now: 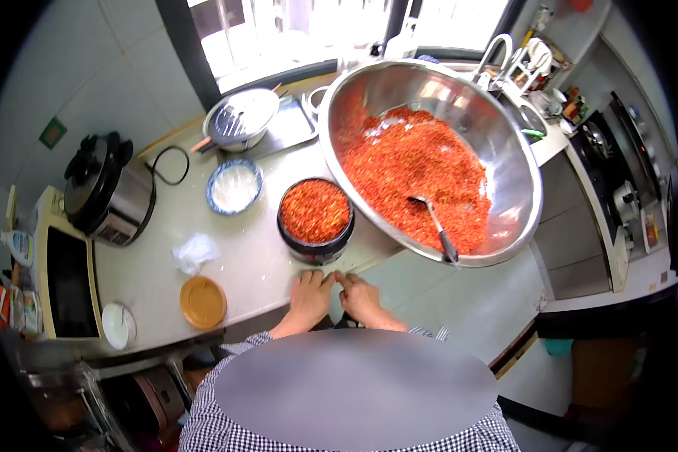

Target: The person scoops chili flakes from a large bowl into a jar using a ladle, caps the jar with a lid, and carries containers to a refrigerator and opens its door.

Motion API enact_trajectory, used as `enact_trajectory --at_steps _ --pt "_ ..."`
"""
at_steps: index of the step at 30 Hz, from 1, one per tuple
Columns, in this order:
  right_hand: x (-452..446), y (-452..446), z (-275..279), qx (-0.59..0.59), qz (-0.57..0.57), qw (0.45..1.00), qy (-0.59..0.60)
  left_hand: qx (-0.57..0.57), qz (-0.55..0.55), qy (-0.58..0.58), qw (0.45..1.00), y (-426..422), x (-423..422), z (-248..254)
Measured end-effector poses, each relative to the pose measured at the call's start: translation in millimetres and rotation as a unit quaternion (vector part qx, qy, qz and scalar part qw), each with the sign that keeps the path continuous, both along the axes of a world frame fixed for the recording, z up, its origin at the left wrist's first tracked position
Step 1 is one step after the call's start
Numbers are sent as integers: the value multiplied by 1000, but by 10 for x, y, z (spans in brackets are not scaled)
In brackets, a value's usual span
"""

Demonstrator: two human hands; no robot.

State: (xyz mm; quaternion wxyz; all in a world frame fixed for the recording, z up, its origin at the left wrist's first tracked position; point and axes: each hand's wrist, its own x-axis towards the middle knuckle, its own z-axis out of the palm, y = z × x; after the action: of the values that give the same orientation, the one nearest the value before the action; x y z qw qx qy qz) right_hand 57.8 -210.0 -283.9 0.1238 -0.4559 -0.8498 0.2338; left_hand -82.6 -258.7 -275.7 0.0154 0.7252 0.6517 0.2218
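A dark round jar (316,251) stands near the counter's front edge, filled to the top with chopped red chili (316,212). Just in front of it are my left hand (309,299) and my right hand (360,300), side by side with fingertips almost meeting. Both hands have curled fingers; anything pinched between them is too small to make out. To the right, a big steel basin (516,218) is tilted towards me, with more chopped chili (422,173) spread inside. A metal spoon (438,226) rests in that chili, its dark handle on the basin's rim.
On the counter (256,252) lie an orange-brown lid (203,302), a crumpled clear plastic bag (195,252) and a blue-rimmed bowl (234,186). A pressure cooker (113,188), microwave (71,279) and white bowl (119,325) stand left. Behind are a lidded pot (241,118) and metal tray (294,120).
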Motion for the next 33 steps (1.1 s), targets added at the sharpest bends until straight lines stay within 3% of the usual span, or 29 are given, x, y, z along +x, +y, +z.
enact_trajectory --at_steps 2,4,5,7,8,9,12,15,16,17,18,19,20,21,22,23,24,25,26,27,28,30,31,33 --pt "-37 4 -34 -42 -15 999 19 -3 28 -38 999 -6 41 -35" --pt "-34 -30 -185 -144 -64 978 134 -7 58 -88 994 1 65 -65" --pt "-42 -33 -298 -299 -94 930 191 -42 86 -116 989 3 83 -65" --pt "-96 -24 -26 -463 -172 817 299 -105 115 -256 954 16 51 -99" --pt "-111 -39 77 -536 -209 742 345 -136 130 -324 927 34 35 -112" --pt "-112 -70 78 -537 -208 723 382 -198 142 -500 831 54 21 -15" --pt "-127 -136 581 -532 -173 690 458 -180 107 -673 710 -58 48 230" --pt "-30 -160 1266 -333 -64 786 516 -55 18 -554 831 -44 171 1038" --pt "11 5 1529 -139 -24 868 475 1 -34 -482 875 116 179 1326" --pt "85 198 1730 -76 -17 900 428 51 -73 -441 893 345 192 1505" --pt "108 441 1831 -36 -12 893 448 36 -108 -492 863 629 211 1646" --pt "206 758 1992 111 15 932 345 -29 -68 -668 740 903 326 1681" --pt "210 938 2088 192 -70 933 297 -93 -33 -773 627 1166 395 1783" --pt "238 1064 2177 216 -109 933 264 -145 34 -798 584 1404 454 1845" --pt "248 1164 2184 211 -86 921 317 -195 34 -819 538 1579 499 1888" --pt "212 1334 1973 248 -32 922 297 -245 34 -837 489 1734 561 1893" --pt "201 1506 1692 129 -15 937 325 -210 -81 -895 386 1943 674 1704" --pt "282 1549 1835 -24 -103 965 239 -237 -6 -860 451 1811 713 1913" --pt "410 1608 1978 -176 -184 957 143 -260 67 -816 511 1660 756 2130" --pt "552 1701 1904 -34 -171 983 48 -200 44 -786 584 1564 736 2087" --pt "575 1602 1792 320 -151 927 127 -142 19 -746 650 1434 691 2030" --pt "613 1260 1977 156 -176 929 285 -72 -16 -631 773 1046 581 1843" --pt "592 1007 1994 159 -116 932 306 -61 -30 -554 830 798 503 1687" --pt "547 513 1800 137 -17 943 304 -82 -63 -437 893 347 336 1218"
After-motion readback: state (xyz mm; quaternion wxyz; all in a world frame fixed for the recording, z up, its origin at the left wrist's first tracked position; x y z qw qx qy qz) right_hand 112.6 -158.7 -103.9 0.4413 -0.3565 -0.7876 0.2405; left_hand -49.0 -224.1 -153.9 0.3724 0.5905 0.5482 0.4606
